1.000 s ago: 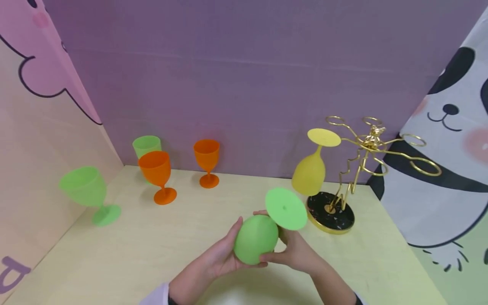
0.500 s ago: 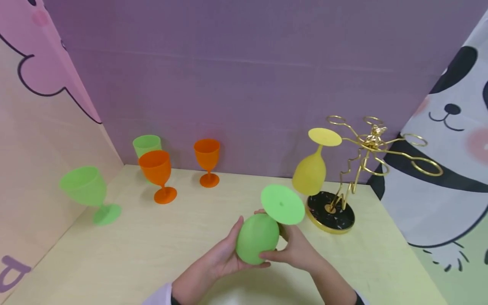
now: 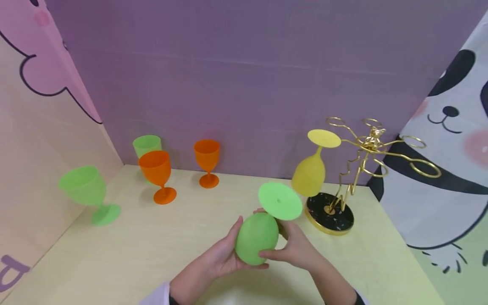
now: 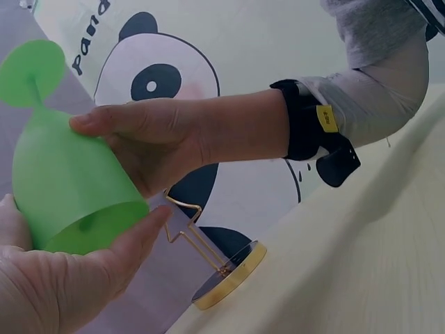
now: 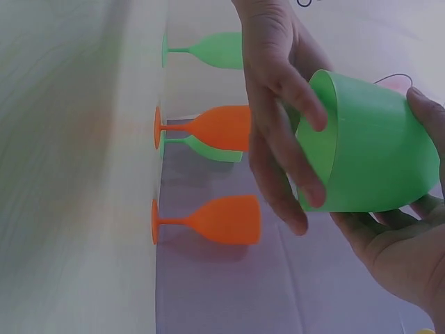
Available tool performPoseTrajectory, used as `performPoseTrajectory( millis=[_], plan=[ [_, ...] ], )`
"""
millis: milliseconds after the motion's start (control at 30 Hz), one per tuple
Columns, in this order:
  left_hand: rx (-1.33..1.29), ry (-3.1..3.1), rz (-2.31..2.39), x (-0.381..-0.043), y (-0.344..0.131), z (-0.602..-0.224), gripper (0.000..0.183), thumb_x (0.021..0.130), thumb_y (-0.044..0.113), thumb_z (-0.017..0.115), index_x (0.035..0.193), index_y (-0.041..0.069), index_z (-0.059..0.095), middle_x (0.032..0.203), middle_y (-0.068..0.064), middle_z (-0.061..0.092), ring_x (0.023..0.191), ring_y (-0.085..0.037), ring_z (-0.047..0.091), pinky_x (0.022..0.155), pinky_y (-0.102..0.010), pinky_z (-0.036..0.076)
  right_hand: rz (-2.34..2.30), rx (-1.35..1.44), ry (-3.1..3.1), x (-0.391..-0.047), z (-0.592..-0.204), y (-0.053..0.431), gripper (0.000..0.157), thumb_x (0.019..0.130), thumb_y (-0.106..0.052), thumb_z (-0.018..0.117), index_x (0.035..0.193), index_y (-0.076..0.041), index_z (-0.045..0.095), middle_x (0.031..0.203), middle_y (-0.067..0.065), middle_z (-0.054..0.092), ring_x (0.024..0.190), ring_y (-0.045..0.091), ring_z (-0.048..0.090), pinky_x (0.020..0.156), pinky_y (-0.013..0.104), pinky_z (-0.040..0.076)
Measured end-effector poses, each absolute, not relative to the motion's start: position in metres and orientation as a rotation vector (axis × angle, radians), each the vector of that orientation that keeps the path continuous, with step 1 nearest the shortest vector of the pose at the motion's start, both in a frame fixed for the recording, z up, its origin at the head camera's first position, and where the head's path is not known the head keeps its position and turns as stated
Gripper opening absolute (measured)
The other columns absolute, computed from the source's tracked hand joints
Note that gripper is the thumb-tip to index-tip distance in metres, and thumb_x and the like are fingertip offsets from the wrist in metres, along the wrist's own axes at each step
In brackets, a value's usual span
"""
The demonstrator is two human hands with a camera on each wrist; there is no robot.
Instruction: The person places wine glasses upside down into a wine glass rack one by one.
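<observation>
Two hands [image 3: 225, 256] [image 3: 297, 252] hold a goblet [image 3: 256, 239] well before the table's back edge [image 3: 248, 175].

Soft, even light brightens my pale, wood-grained tabletop [image 3: 183, 237], with a diffuse shadow at six o'clock below my left hand [image 3: 223, 256] and right hand [image 3: 296, 252]. The smooth, light-green stemmed goblet [image 3: 257, 238] I hold is darker toward seven o'clock; the flat purple backdrop [image 3: 244, 93] looks dimmer. My right wrist view is hazy, perhaps brightest toward one o'clock.
</observation>
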State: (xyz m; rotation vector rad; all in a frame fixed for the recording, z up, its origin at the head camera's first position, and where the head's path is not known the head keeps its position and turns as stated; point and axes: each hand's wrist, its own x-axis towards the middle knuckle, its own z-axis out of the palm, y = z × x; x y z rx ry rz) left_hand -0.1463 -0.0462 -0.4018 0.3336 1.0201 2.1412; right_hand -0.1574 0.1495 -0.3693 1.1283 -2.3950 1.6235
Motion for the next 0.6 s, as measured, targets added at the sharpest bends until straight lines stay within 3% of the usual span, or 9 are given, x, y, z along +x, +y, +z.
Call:
performPoseTrajectory(
  millis=[167, 400, 600],
  plan=[
    [0.341, 1.168, 2.130, -0.148, -0.050, -0.400, 0.070, 0.092, 0.062, 0.027, 0.145, 0.017, 0.018, 0.136, -0.023, 0.036, 0.117, -0.038, 0.043, 0.098, -0.056, 0.035, 1.595, 1.147, -2.388, -0.159, -0.368, 0.151, 0.080, 0.065, -0.020, 0.081, 0.133, -0.017, 0.040, 0.130, 0.012, 0.049, 0.115, 0.023, 0.048, 0.094, 0.043, 0.044],
    [0.316, 1.293, 2.190, -0.154, -0.066, -0.387, 0.072, 0.093, 0.058, 0.033, 0.144, 0.011, 0.016, 0.147, -0.027, 0.017, 0.123, -0.041, 0.036, 0.095, -0.057, 0.038, 1.624, 1.100, -2.343, -0.163, -0.357, 0.161, 0.082, 0.064, -0.013, 0.082, 0.133, -0.011, 0.037, 0.130, 0.013, 0.047, 0.116, 0.022, 0.046, 0.096, 0.038, 0.043],
    [0.378, 1.397, 2.211, -0.160, -0.101, -0.370, 0.062, 0.097, 0.049, 0.032, 0.144, 0.012, 0.016, 0.148, -0.022, 0.019, 0.127, -0.037, 0.034, 0.094, -0.055, 0.040, 1.531, 0.989, -2.369, -0.166, -0.342, 0.177, 0.081, 0.066, -0.014, 0.081, 0.134, -0.016, 0.038, 0.133, 0.009, 0.046, 0.118, 0.019, 0.045, 0.097, 0.035, 0.042]
  ],
)
